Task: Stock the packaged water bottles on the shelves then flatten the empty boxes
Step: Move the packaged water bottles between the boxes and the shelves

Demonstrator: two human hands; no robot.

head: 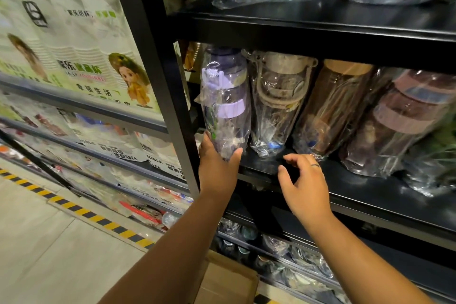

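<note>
A purple water bottle (224, 99) wrapped in clear plastic stands tilted at the left end of the black middle shelf (345, 182). My left hand (217, 168) grips its lower end from below, thumb on the right side. My right hand (304, 185) hovers over the shelf's front edge with fingers loosely spread, holding nothing. Beside the purple bottle stand a beige-lidded bottle (278, 103), a brown bottle (333, 106) and a mauve bottle (399, 121), all in clear bags. An open cardboard box (227, 281) sits on the floor below my arms.
The black shelf upright (160, 57) runs just left of my left hand. Bagged goods lie on the upper shelf (320, 12) and lower shelves. A neighbouring rack at left holds packs of paper cups (81, 52). Yellow-black hazard tape (74, 210) marks the floor.
</note>
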